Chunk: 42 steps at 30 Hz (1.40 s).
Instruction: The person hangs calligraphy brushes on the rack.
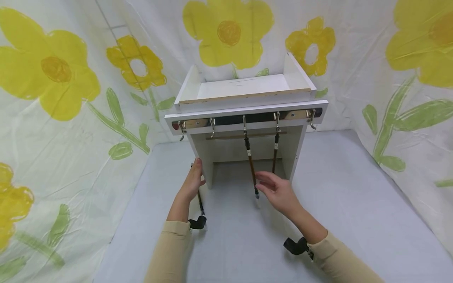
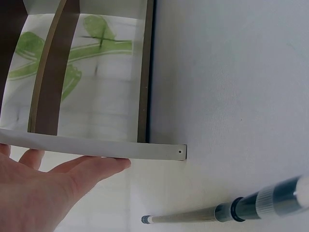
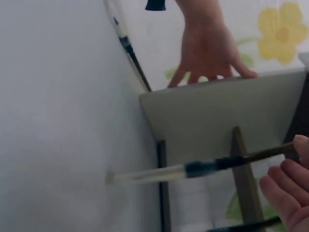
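A white wooden stand has a metal hook rail across its front. From its middle hook hangs a calligraphy brush, dark-handled with a pale lower end. My right hand is beside that handle, fingers loosely bent and not closed round it; whether a fingertip touches is unclear. Behind hangs a second brush. Against the stand's left side panel rests my left hand, its fingers extended along the outer face. A third brush is beside this hand, partly hidden in the head view.
Several hooks line the rail, including a bare one at far left. A thin wooden rod crosses under the rail. The stand is on a pale tabletop, and a flower-patterned curtain surrounds it.
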Each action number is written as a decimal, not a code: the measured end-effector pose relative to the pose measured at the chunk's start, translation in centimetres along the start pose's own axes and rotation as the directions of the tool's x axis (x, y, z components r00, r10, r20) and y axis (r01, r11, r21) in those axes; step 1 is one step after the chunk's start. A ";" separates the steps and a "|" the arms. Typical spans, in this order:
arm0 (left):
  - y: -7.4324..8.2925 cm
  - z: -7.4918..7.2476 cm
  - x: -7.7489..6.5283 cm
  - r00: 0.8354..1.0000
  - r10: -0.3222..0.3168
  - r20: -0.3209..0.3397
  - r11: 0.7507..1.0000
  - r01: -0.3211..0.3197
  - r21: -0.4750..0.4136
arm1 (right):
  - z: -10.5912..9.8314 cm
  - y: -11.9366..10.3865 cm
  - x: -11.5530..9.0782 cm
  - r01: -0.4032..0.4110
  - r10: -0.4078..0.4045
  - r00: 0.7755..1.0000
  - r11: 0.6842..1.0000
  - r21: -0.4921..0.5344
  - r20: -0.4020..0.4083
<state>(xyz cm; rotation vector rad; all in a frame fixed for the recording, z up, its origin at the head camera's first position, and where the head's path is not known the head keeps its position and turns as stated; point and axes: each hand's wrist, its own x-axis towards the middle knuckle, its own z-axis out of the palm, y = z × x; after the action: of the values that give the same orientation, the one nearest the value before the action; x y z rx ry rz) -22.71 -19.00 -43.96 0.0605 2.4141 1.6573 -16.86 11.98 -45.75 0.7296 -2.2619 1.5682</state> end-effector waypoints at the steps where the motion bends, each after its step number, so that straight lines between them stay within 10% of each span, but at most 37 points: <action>1: 0.0 0.0 0.0 1.000 0.003 -0.002 1.000 -0.003 0.002 | -0.4 -0.2 0.0 0.001 -0.001 1.000 1.000 -0.009 -0.016; 9: -2.2 0.2 1.3 0.998 0.048 -0.047 0.999 -0.047 0.005 | -4.9 0.0 1.1 0.057 -0.042 0.978 0.996 0.067 -0.205; 17: -2.5 0.2 1.4 0.998 0.050 -0.029 0.998 -0.051 -0.026 | -8.3 0.6 2.0 0.041 -0.032 0.861 0.999 0.006 -0.508; 25: -2.6 -0.1 1.4 0.999 0.050 -0.023 0.998 -0.050 -0.030 | -8.9 4.3 2.7 -0.205 0.228 0.940 0.972 0.114 -0.255; 31: -3.1 -1.3 0.6 0.996 0.088 0.007 0.994 -0.087 -0.070 | -8.7 6.5 2.6 -0.349 0.355 0.920 0.935 0.066 -0.165; 34: -3.4 -1.9 -0.5 0.993 0.093 -0.079 0.996 -0.094 -0.005 | -8.6 6.5 2.6 -0.355 0.362 0.917 0.932 0.068 -0.170; 42: -5.3 -1.1 -2.1 0.955 -0.150 -0.256 0.964 0.199 0.175 | -8.8 6.3 2.7 -0.340 0.351 0.923 0.936 0.096 -0.160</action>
<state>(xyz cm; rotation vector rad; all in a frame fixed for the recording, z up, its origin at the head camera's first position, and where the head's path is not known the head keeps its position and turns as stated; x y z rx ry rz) -20.43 -22.26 -48.15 -0.3343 2.6653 1.4129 -23.03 21.26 -46.11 0.1974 -2.3064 1.7891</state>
